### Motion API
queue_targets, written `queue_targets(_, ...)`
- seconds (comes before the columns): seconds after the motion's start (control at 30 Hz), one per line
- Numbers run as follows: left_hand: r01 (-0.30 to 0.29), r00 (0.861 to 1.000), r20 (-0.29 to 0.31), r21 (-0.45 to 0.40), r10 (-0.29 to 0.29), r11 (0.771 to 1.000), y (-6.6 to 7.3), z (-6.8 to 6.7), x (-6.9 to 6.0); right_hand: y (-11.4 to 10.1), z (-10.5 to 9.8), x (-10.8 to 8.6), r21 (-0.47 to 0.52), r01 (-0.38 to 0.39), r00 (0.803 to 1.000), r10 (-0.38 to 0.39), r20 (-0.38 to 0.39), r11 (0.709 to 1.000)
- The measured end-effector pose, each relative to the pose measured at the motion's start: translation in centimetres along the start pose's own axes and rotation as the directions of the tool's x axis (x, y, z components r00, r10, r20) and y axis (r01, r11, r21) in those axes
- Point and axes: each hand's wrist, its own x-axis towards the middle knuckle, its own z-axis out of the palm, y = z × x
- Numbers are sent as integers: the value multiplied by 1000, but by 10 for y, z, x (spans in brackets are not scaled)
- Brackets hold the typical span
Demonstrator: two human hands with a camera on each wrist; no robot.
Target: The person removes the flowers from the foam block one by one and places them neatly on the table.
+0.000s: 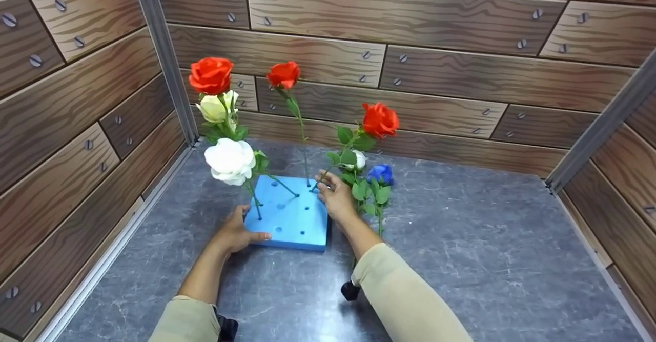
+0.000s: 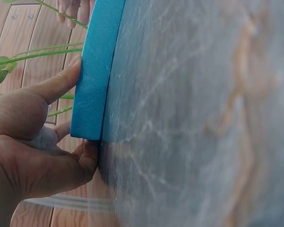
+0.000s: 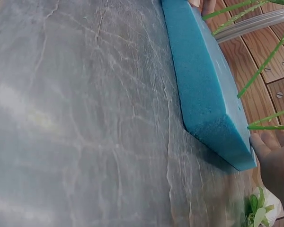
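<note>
A blue foam block (image 1: 287,229) with holes stands on the table. My left hand (image 1: 233,234) grips its left front corner, thumb on top; the left wrist view shows this hand (image 2: 42,137) at the block's edge (image 2: 92,75). At the back right, my right hand (image 1: 335,196) pinches the stem of a leaning red rose (image 1: 380,120), whose lower end meets the block. In the right wrist view, the hand (image 3: 277,158) is beside the block (image 3: 199,71). Another red rose (image 1: 284,75) rises from the back; a red (image 1: 210,75), a yellowish (image 1: 214,108) and a white rose (image 1: 230,161) stand left.
A blue rose (image 1: 380,174) and a small white rose (image 1: 356,160) are on the grey table (image 1: 461,249), right of my right hand. Wood-patterned walls (image 1: 318,60) enclose the table at the back and both sides.
</note>
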Motion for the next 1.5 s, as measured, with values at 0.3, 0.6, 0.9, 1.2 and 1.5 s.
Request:
queue_targets(0.3,14,1000,13,2,-14,1000,0,0,2,2,0,3,-22,-4,998,2,-58,1000)
queue_targets(0.6,30,999,9,15,-30,999,-1,-1,2,2,4,4,-119,19,994,-31,-100,993)
queue_targets(0.9,38,999,14,19,-38,999,0,-2,2,1,5,4,-111,49,992,-62,-113,993)
queue_targets(1.2,18,1000,11,26,-18,999,1,0,1,-13,-3,-2,-73,74,990,-82,-112,995)
queue_targets(1.5,30,999,23,26,-30,999,3,-1,-1,-21,-12,-9,-23,169,980,-171,-102,985)
